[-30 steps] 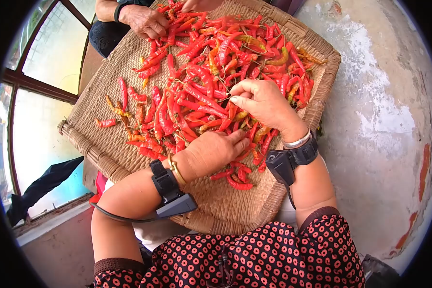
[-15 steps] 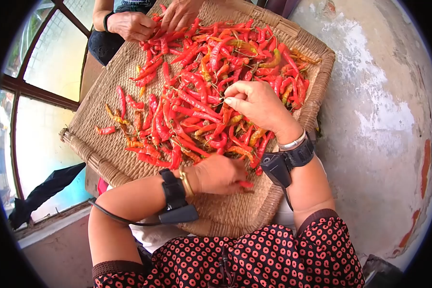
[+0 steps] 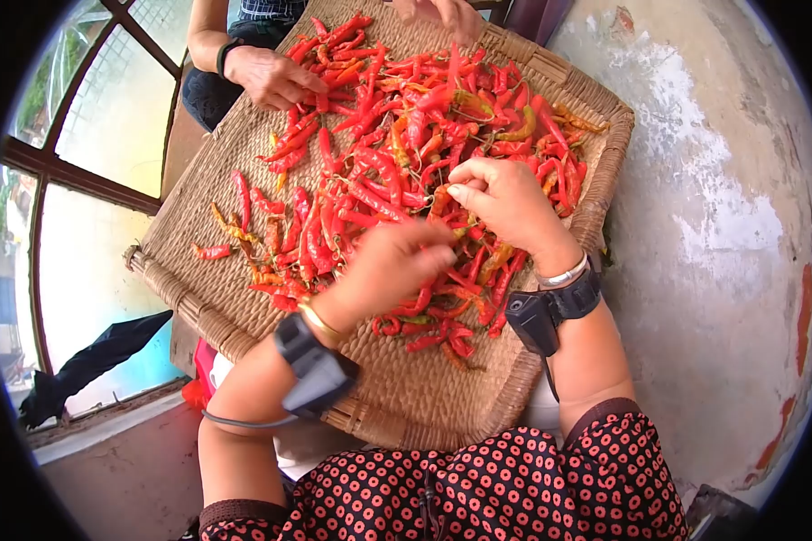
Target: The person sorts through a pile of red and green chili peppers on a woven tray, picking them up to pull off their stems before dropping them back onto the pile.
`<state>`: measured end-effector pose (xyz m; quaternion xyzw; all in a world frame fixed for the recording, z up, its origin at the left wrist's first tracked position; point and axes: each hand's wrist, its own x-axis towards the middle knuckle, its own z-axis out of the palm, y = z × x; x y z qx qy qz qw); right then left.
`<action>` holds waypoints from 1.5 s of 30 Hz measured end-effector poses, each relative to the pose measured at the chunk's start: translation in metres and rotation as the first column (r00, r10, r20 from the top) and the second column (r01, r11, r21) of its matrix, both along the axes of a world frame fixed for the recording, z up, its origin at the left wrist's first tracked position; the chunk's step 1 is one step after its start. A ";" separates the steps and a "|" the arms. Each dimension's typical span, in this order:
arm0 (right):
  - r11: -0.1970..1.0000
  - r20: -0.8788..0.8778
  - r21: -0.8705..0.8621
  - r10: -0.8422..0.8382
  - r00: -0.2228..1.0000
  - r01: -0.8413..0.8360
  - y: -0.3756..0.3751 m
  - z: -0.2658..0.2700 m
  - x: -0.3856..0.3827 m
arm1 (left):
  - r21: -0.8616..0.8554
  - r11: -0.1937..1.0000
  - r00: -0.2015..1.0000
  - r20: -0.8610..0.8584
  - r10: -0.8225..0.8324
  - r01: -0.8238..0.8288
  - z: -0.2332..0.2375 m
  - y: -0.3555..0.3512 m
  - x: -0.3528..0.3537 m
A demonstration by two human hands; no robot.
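A heap of red chilies, with a few orange and yellow ones, covers a flat woven tray on my lap. My right hand rests on the heap's right side, thumb and forefinger pinched on a red chili. My left hand is blurred and hovers over the near edge of the heap with its fingers curled. Whether it holds anything is unclear. Both wrists carry black strapped devices, and a cable runs from the left one.
Another person's hands work the chilies at the tray's far edge. A window with a dark frame is on the left, and a stained concrete floor on the right. A few loose chilies lie on the tray's left part.
My left hand has moved from the tray's near bare part up into the heap. My right hand stays pinched in about the same place. The other person's hands have shifted along the far edge.
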<state>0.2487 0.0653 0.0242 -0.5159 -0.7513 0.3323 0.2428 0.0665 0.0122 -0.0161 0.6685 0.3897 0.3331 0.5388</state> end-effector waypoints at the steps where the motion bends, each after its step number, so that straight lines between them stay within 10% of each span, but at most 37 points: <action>1: 1.000 0.040 0.000 -0.012 0.999 0.012 0.000 0.001 0.000 | 0.143 0.980 0.970 -0.217 -0.106 0.139 0.008 -0.007 0.008; 6: 0.999 -0.038 -0.034 -0.006 0.999 0.005 -0.002 -0.002 -0.005 | 0.418 0.740 0.625 -0.781 -0.003 0.526 -0.008 -0.028 0.050; 11: 1.000 0.005 0.021 -0.002 1.000 0.002 -0.001 -0.003 -0.005 | 0.492 0.683 0.518 -0.834 0.191 0.540 -0.027 -0.030 0.071; 21: 0.990 -0.135 -0.131 0.041 0.990 -0.059 -0.006 0.009 0.000 | 0.205 0.862 0.821 -0.463 -0.333 0.464 0.017 -0.016 0.024; 25: 0.940 -0.271 -0.218 0.199 0.942 -0.261 -0.007 0.005 -0.001 | 0.277 0.892 0.921 -0.263 -0.286 0.356 0.032 -0.005 -0.005; 30: 0.865 -0.355 -0.214 0.364 0.861 -0.454 -0.008 0.008 -0.005 | -0.046 0.985 0.982 -0.074 -0.171 0.168 0.034 0.002 -0.024; 35: 0.864 -0.032 -0.205 0.464 0.885 -0.460 -0.009 0.018 -0.003 | -0.008 0.997 0.996 0.047 -0.081 0.081 0.029 0.005 -0.029; 39: 0.918 -0.095 -0.196 0.333 0.938 -0.346 -0.013 0.021 -0.002 | -0.156 0.987 0.999 -0.037 -0.030 0.024 0.037 0.008 -0.035; 45: 0.882 -0.333 -0.433 0.034 0.942 -0.186 -0.014 0.021 -0.004 | 0.115 0.992 0.978 -0.208 -0.032 0.057 0.033 0.013 -0.046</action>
